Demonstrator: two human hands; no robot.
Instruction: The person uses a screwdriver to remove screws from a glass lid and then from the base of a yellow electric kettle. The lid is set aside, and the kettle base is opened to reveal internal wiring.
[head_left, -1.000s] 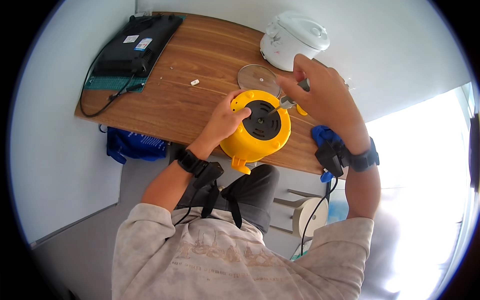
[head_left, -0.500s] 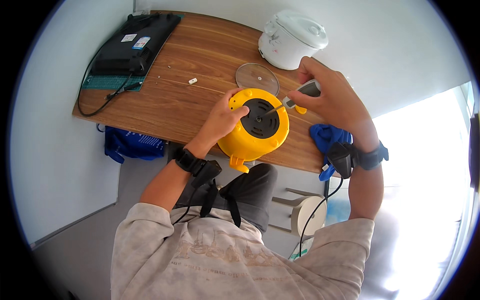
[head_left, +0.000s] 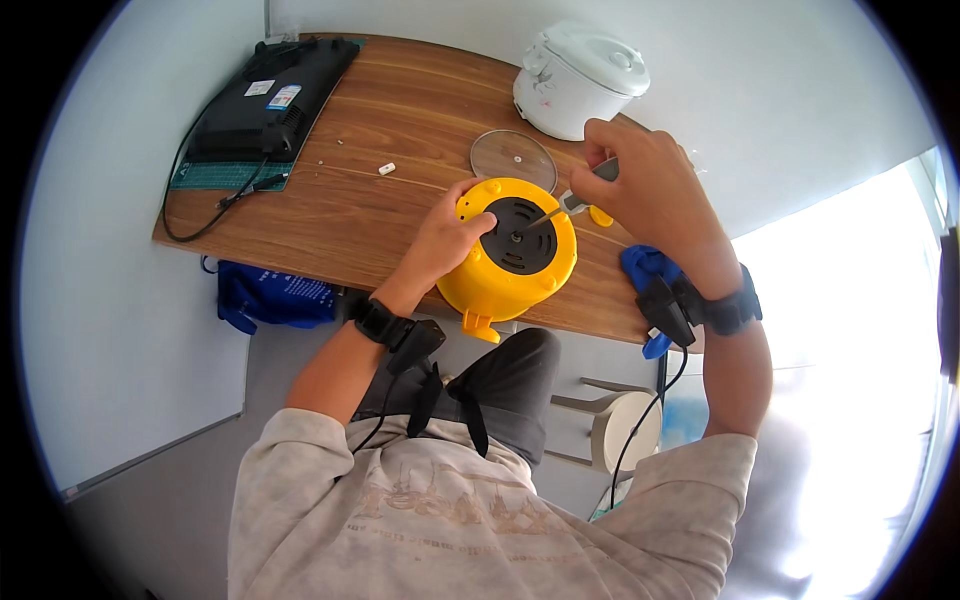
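A yellow round pot-like appliance (head_left: 490,290) lies tipped with its underside up at the table's front edge. Its black vented base plate (head_left: 519,262) faces me, and a yellow handle juts toward my lap. My left hand (head_left: 445,235) grips the appliance's left side, thumb on the base plate's rim. In my right hand (head_left: 645,185) is a screwdriver (head_left: 570,203) with a grey and white handle, fingers closed round it. Its shaft slants down to the middle of the base plate, the tip at the central hole. Whether it sits in a screw I cannot tell.
Behind the appliance lies a round glass lid (head_left: 490,150); right of it, a small yellow part (head_left: 600,216). A white rice cooker (head_left: 570,95) stands at the back. Left are a flat black appliance (head_left: 235,125) on a green mat (head_left: 215,178) and a white piece (head_left: 387,169). Blue cloth (head_left: 645,262) lies right.
My right hand has turned about the screwdriver handle and shifted slightly left, its wrist lower. The tip stays at the base plate's middle. My left hand keeps its hold; the view has shifted slightly.
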